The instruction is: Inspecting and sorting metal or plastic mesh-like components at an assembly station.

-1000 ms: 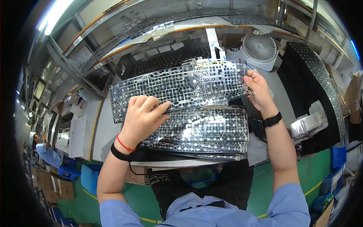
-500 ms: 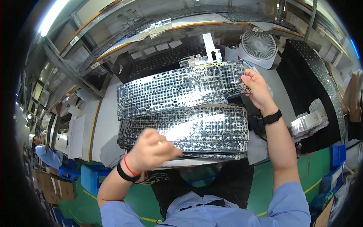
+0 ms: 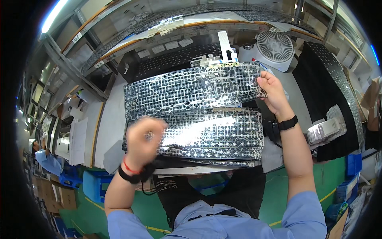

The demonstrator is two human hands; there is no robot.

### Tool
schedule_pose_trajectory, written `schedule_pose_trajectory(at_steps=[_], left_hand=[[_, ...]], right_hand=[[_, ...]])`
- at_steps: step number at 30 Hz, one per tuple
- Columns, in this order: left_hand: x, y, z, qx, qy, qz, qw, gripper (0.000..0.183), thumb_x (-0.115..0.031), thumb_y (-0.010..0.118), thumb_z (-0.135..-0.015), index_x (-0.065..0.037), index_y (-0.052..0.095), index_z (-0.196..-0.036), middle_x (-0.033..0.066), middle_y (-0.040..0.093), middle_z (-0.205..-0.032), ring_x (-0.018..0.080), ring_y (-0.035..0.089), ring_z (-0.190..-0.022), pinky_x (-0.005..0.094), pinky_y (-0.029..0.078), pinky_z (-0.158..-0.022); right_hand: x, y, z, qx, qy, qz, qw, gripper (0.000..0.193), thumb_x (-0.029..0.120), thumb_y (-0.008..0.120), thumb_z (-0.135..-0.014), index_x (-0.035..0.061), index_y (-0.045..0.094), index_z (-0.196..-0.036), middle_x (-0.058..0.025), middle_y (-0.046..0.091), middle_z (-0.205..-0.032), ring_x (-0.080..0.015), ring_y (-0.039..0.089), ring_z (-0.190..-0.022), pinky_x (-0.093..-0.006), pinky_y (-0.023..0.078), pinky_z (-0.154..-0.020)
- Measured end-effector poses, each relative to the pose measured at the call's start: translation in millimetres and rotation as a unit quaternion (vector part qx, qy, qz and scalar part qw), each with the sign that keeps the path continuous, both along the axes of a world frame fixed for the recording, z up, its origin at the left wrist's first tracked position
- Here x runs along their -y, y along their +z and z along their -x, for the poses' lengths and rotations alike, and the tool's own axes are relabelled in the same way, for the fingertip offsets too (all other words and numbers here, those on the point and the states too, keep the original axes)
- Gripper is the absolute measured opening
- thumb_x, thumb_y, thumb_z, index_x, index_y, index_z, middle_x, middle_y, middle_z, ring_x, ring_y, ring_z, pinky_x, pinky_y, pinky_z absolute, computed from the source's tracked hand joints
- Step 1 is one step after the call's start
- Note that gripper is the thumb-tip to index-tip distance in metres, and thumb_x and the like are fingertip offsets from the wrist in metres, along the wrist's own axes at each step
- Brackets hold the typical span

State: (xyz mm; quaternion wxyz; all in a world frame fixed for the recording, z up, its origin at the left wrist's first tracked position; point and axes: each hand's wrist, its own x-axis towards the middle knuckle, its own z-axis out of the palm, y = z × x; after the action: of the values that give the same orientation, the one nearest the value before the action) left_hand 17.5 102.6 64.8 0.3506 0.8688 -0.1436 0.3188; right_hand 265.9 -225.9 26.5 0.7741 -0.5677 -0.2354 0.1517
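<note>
A dark, see-through keyboard membrane sheet (image 3: 191,88) with a printed grid of pads is lifted at a slight tilt over the bench. My right hand (image 3: 273,91) grips its right end, thumb on the upper face. A white flat tail (image 3: 223,42) stands up behind the sheet's far edge. Nearer to me lies a stack of similar membrane sheets (image 3: 215,129), its layers unevenly aligned and bright with glare. My left hand (image 3: 144,137) hovers over the stack's left end, below the lifted sheet's near left corner. Motion smears its fingers, so their grip is unclear.
Behind the sheet stands a black perforated rack (image 3: 163,57). A white fan (image 3: 274,49) sits at the back right, beside a black dotted panel (image 3: 334,87). Bundled pale strips (image 3: 326,129) lie right of my forearm. A co-worker (image 3: 45,159) is far left.
My left hand has moved left and up, toward the lifted sheet's near left corner. The sheet has shifted slightly and its glare has faded. My right hand keeps its grip.
</note>
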Motion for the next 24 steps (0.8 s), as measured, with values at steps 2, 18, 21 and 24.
schedule_pose_trajectory(at_steps=[2, 18, 21, 24], left_hand=[[-38, 17, -21, 0.081, 0.185, -0.017, 0.979, 0.019, -0.006, 0.062, -0.088, -0.002, 0.061, -0.107, 0.0091, 0.064, -0.109, 0.0171, 0.059, -0.092, 0.0287, 0.046, -0.079], [-200, -41, -107, -0.203, -0.048, 0.457, 0.865, 0.017, -0.024, 0.054, -0.101, -0.01, 0.061, -0.095, -0.0093, 0.049, -0.066, 0.0026, 0.04, -0.054, 0.0178, 0.031, -0.053], [-211, -51, -102, -0.223, -0.096, 0.451, 0.859, 0.023, -0.03, 0.053, -0.102, -0.01, 0.058, -0.091, -0.0058, 0.052, -0.065, 0.0053, 0.041, -0.048, 0.0188, 0.029, -0.048], [-171, -39, -106, -0.175, 0.02, 0.509, 0.842, 0.029, -0.037, 0.05, -0.102, -0.01, 0.059, -0.094, -0.0015, 0.06, -0.071, 0.0074, 0.053, -0.054, 0.0184, 0.034, -0.05]], right_hand=[[-2, -1, -2, -0.004, -0.014, -0.017, 1.0, 0.017, 0.012, 0.05, -0.101, 0.0018, 0.056, -0.113, -0.0014, 0.068, -0.091, -0.0037, 0.062, -0.07, -0.0183, 0.047, -0.057], [-2, -7, -10, 0.001, -0.116, 0.067, 0.991, 0.024, 0.027, 0.059, -0.099, 0.0048, 0.067, -0.093, 0.0073, 0.055, -0.065, -0.0003, 0.045, -0.052, -0.0172, 0.037, -0.048], [-6, -1, -2, 0.047, -0.153, 0.09, 0.983, 0.026, 0.028, 0.059, -0.099, 0.0041, 0.066, -0.092, 0.0061, 0.055, -0.064, -0.0008, 0.045, -0.05, -0.0169, 0.035, -0.046], [-4, 2, 3, 0.063, -0.18, 0.074, 0.979, 0.028, 0.029, 0.059, -0.099, 0.0037, 0.066, -0.092, 0.0037, 0.058, -0.067, -0.002, 0.048, -0.052, -0.0164, 0.035, -0.047]])
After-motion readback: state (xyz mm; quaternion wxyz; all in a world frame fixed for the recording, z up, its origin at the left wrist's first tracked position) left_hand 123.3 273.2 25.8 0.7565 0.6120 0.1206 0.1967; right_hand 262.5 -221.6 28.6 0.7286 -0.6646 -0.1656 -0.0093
